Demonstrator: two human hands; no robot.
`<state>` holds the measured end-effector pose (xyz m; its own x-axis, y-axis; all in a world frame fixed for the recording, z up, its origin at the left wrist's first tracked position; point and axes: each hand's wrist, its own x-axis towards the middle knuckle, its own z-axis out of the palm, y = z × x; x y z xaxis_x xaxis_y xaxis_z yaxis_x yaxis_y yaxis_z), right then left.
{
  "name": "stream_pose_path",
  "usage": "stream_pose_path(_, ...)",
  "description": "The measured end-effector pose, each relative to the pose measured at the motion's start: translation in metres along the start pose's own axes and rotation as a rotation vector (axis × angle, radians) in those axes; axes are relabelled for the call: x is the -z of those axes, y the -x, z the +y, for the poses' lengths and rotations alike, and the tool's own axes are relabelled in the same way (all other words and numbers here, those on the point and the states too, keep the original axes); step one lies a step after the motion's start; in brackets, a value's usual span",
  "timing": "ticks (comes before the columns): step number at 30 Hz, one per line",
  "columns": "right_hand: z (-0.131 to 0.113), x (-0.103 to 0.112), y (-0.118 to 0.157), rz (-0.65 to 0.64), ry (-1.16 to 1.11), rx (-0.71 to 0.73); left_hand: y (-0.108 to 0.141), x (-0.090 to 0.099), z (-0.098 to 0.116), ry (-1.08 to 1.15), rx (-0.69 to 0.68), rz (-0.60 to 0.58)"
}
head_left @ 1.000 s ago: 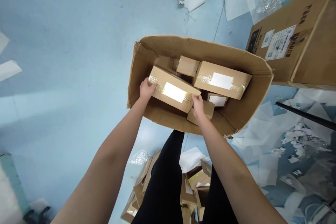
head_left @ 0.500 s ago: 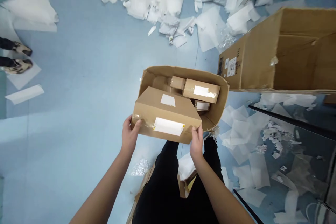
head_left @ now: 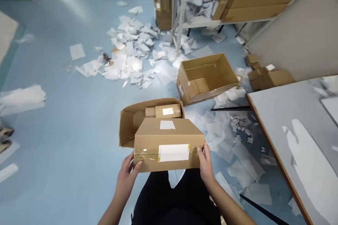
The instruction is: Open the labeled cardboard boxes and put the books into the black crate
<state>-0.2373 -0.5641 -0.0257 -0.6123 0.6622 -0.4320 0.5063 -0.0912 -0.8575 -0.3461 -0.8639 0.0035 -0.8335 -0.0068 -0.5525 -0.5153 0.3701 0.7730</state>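
A closed cardboard box (head_left: 150, 144) with white labels on its top and near side is held up in front of my legs. My left hand (head_left: 127, 173) grips its left end, thumb on the near face. On the right end my right hand (head_left: 206, 160) does the same. Behind and below it stands an open carton (head_left: 126, 126), partly hidden by the held box. Inside that carton lie a smaller labelled box (head_left: 173, 111) and a little plain box (head_left: 150, 112).
A larger open carton (head_left: 185, 93) stands beyond on the right. Paper scraps (head_left: 132, 52) litter the blue floor. A table (head_left: 287, 112) is at right, a shelf rack (head_left: 202, 22) with cartons at the back. Someone's shoes (head_left: 5, 139) show at the left edge.
The view has tilted up, bringing the rack and table into sight. Both hands have drawn the held box nearer to my body, and it now sits more level.
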Motion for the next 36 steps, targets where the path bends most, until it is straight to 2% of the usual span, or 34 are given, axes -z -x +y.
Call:
stream_pose_path(2, -0.001, 0.044, -0.003, 0.044, -0.037, 0.022, 0.023, -0.032, 0.020, 0.004, -0.021, -0.035)
stream_pose_path(5, 0.004, 0.118, -0.011, 0.145, -0.080, 0.071, 0.057, -0.091, 0.049, 0.047, -0.044, -0.107)
stream_pose_path(12, 0.006, 0.313, -0.033, 0.407, -0.115, 0.208, 0.127, -0.259, 0.111, 0.069, -0.123, -0.345)
stream_pose_path(15, -0.002, 0.390, -0.048, 0.487, -0.108, 0.260, 0.146, -0.326, 0.137, 0.054, -0.187, -0.472)
stream_pose_path(18, -0.012, 0.451, -0.070, 0.533, -0.110, 0.302, 0.153, -0.385, 0.161, 0.063, -0.270, -0.589)
stream_pose_path(22, -0.027, 0.510, -0.112, 0.617, -0.135, 0.386, 0.151, -0.457, 0.193, 0.082, -0.427, -0.680)
stream_pose_path(27, -0.045, 0.571, -0.185, 0.675, -0.165, 0.433, 0.138, -0.545, 0.232, 0.081, -0.554, -0.708)
stream_pose_path(33, -0.066, 0.637, -0.297, 0.713, -0.163, 0.376, 0.099, -0.650, 0.255, 0.084, -0.514, -0.745)
stream_pose_path(36, -0.072, 0.662, -0.347, 0.710, -0.168, 0.349, 0.080, -0.693, 0.260, 0.083, -0.478, -0.799)
